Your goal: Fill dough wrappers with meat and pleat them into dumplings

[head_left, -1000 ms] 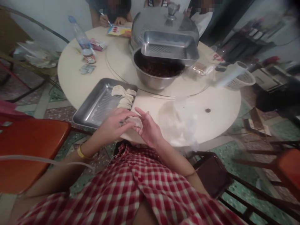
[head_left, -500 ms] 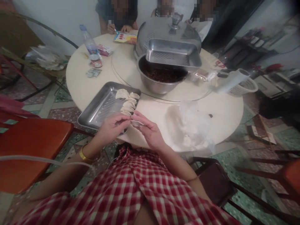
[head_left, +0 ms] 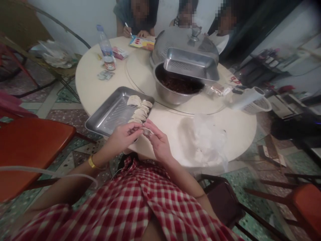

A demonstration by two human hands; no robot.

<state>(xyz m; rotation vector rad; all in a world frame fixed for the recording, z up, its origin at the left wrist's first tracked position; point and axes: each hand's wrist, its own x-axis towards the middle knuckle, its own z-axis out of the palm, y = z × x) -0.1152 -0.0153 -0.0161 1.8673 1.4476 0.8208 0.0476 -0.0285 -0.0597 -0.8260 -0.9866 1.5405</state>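
Between my fingertips is a pale dumpling (head_left: 147, 131), held over the table's near edge. My left hand (head_left: 127, 134) pinches its left end, and my right hand (head_left: 158, 140) is closed around its right side. Just beyond my hands lies a metal tray (head_left: 102, 115) with several folded dumplings (head_left: 139, 113) lined up along its right side. My fingers partly hide the tray's near right corner. Farther back, a steel bowl (head_left: 173, 97) holds a dark filling (head_left: 175, 84).
A second metal tray (head_left: 192, 62) rests across the bowl's rim, before a large domed lid (head_left: 185, 42). A crumpled plastic bag (head_left: 208, 139) lies at right, near a white basket (head_left: 260, 103). A bottle (head_left: 104, 43) and jar (head_left: 109, 63) stand left. People sit across the round table (head_left: 165, 124).
The view has shifted slightly, so the table items appear a little lower and mostly farther right. Both hands stay together at the dumpling, with fingers slightly repositioned along it.
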